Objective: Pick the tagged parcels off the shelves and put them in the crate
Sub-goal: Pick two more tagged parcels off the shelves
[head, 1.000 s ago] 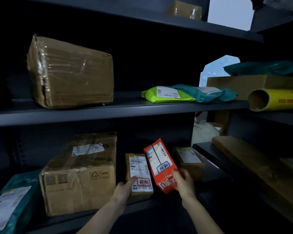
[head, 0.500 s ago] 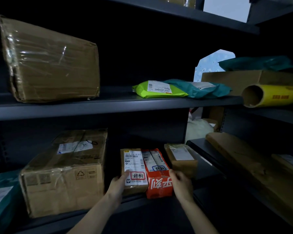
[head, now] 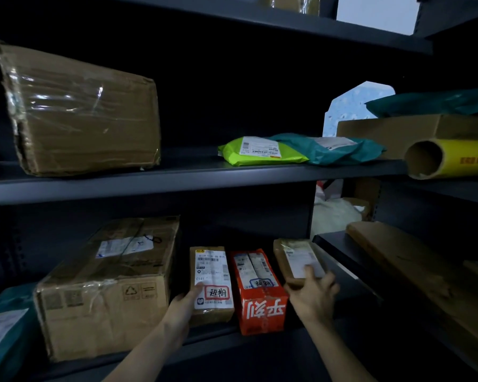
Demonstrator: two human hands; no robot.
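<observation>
On the lower shelf (head: 340,274) three small parcels lie side by side. A narrow brown box (head: 210,277) carries a white label and a red-framed tag; my left hand (head: 183,307) grips its near left corner, thumb on the label. Beside it lies a red box (head: 257,288) with white characters and a tag on top. My right hand (head: 313,295) holds the near end of a small brown box (head: 295,257) to the right, thumb on its white label. No crate is in view.
A large taped carton (head: 108,282) stands left of the small boxes, with a teal bag (head: 3,326) beyond it. On the middle shelf (head: 177,177) sit a big wrapped carton (head: 78,111) and green (head: 260,151) and teal (head: 340,148) mailers. A yellow roll (head: 450,161) and flat cartons fill the right rack.
The red box went from tilted in my right hand to lying flat beside the narrow brown box. My right hand let it go and moved right onto the small brown box.
</observation>
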